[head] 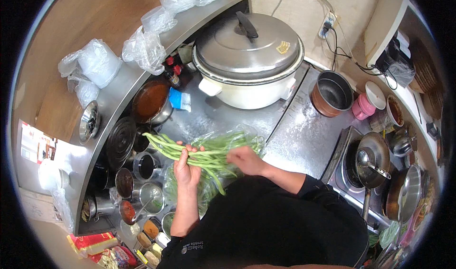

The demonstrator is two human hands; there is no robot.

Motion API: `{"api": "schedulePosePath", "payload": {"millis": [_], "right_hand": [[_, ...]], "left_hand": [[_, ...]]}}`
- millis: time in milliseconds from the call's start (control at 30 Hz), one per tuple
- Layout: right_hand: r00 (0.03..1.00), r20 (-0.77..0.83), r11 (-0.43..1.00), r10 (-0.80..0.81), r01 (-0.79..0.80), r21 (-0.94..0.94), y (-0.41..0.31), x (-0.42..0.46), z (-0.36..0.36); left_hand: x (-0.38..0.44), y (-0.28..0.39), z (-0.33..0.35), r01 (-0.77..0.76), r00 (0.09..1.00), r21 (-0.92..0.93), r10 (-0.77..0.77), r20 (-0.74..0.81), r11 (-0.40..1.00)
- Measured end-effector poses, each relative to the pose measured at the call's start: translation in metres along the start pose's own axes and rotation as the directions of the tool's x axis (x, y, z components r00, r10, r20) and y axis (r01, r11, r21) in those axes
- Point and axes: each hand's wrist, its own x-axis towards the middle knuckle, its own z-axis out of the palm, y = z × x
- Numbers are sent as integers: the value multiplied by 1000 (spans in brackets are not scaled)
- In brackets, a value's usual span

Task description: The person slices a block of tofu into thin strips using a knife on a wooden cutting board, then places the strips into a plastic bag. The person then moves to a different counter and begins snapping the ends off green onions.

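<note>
My left hand (187, 170) grips a bundle of long green beans (160, 147), thumb across the top and fingertips showing beyond it. The beans lie roughly crosswise, and a few droop towards my body. At the bundle's right end is my right hand (246, 160), fingers curled and blurred; whether it pinches any beans cannot be told. Under and behind both hands spreads a clear plastic bag (254, 138) with more green beans inside. Part of that bag is hidden by my hands and black sleeves.
Beyond the beans stands a large white cooker (245, 91) with a metal lid. Sauce pots and containers (124, 183) crowd the left, beneath a metal shelf (117, 87). On the right are a brown pot (331, 92) and a stove with a wok (372, 155) holding a ladle.
</note>
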Motion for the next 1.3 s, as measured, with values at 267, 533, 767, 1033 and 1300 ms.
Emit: {"api": "schedulePosePath", "payload": {"millis": [267,533,767,1033,1300], "right_hand": [[898,-366,732,245,76,677,14,4,-3],[976,54,710,211,-191,678,4,-15,-8],[922,292,607,254,-387,694,-11,-8,3],[914,380,744,144,-353,567,-20,-3,8],[923,383,914,-20,-139,382,-22,6,7]], "left_hand": [[-4,-18,9,53,998,-114,-55,-10,992],[-7,-9,12,142,990,-288,-134,47,947],[3,-10,16,247,928,-383,-103,358,890],[13,-4,22,170,923,-160,-100,372,972],[15,-8,36,147,930,66,-161,331,987]]}}
